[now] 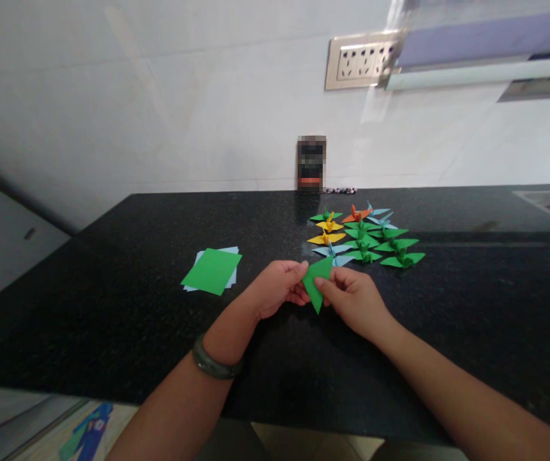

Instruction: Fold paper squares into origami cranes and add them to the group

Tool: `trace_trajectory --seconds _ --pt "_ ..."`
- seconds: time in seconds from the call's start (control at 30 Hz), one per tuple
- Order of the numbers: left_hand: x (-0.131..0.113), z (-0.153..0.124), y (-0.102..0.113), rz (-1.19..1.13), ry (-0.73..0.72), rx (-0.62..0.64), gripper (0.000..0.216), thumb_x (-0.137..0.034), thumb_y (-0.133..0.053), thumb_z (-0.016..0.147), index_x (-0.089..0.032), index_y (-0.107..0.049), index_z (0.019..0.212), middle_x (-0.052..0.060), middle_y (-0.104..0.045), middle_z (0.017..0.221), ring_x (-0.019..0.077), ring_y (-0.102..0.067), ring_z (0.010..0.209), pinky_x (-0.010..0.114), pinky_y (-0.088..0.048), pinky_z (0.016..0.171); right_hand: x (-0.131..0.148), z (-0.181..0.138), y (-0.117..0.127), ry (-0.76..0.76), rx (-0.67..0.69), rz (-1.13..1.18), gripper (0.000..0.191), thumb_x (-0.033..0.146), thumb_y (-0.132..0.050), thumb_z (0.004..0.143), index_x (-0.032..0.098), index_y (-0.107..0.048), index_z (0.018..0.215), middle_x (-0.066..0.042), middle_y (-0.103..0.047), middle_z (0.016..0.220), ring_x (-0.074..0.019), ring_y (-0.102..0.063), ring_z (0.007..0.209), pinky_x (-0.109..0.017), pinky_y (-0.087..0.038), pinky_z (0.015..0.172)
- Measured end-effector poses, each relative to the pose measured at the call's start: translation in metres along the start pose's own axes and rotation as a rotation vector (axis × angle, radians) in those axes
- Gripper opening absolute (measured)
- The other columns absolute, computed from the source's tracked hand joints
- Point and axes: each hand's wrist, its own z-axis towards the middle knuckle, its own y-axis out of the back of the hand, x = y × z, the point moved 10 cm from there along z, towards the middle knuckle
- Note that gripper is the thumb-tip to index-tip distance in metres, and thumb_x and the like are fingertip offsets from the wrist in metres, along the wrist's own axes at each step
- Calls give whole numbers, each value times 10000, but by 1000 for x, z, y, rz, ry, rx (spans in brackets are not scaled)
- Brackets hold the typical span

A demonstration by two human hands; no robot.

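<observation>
A piece of green paper [317, 282], folded into a pointed shape, is held between both hands above the dark countertop. My left hand [282, 288] pinches its left corner between thumb and fingers. On the paper's right side, my right hand [354, 296] grips it, the thumb pressed flat on its front and the fingers behind. Just beyond the hands stand rows of folded paper cranes: green cranes [385, 244], yellow cranes [328, 238], an orange crane [355, 215] and light blue cranes [335, 253]. The hands partly hide the nearest blue one.
Left of my hands lies a stack of square paper sheets [212, 271], green on top and pale blue beneath. A blurred dark phone-like object [312, 163] leans on the wall, with a beaded strap [340, 191] beside it. A socket panel [363, 59] is on the wall.
</observation>
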Motion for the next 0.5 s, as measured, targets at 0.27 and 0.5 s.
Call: trace_trajectory --seconds 0.27,0.5 --pt "-10 2 4 -53 -95 -16 348 -457 -594 723 -120 -539 655 -41 -480 415 32 -391 318 134 -277 308 -11 1 -21 -144 173 565 311 439 -604 730 146 -579 631 13 -563 561 -55 -461 429 -188 -399 437" --pt "-7 2 -3 -175 -56 47 337 -419 -597 741 -92 -569 667 -5 -543 463 33 -441 343 126 -337 346 -18 3 -21 -199 142 694 281 405 -686 666 142 -595 628 17 -577 542 -49 -487 432 -166 -416 440"
